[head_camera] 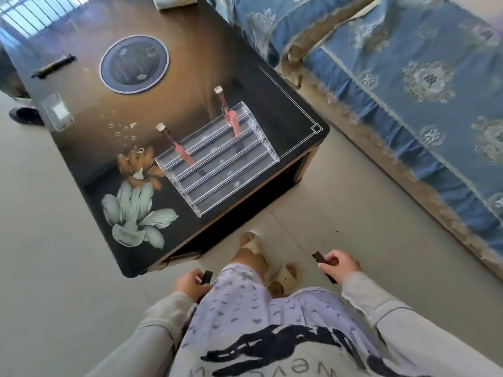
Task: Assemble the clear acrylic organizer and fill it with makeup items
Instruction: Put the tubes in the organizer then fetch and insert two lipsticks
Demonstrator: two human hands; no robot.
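Observation:
A clear acrylic tiered organizer [217, 159] stands on the dark table [81, 148] near its right corner. Two pink lip gloss tubes stand upright in it: one [177, 146] at the left end, one [230, 115] at the back right. My left hand [190, 284] hangs low beside my leg and grips a dark makeup stick [207, 277]. My right hand [339, 263] is low over the floor and holds a second dark stick [322, 265]. Both hands are well below and in front of the table.
A black pen-like item [53, 66] lies at the table's far left. A small clear acrylic box [57, 111] sits at the left edge. A round inset [134, 67] marks the table's middle. A blue patterned sofa [408, 77] runs along the right. My sandalled feet [261, 257] stand on tile.

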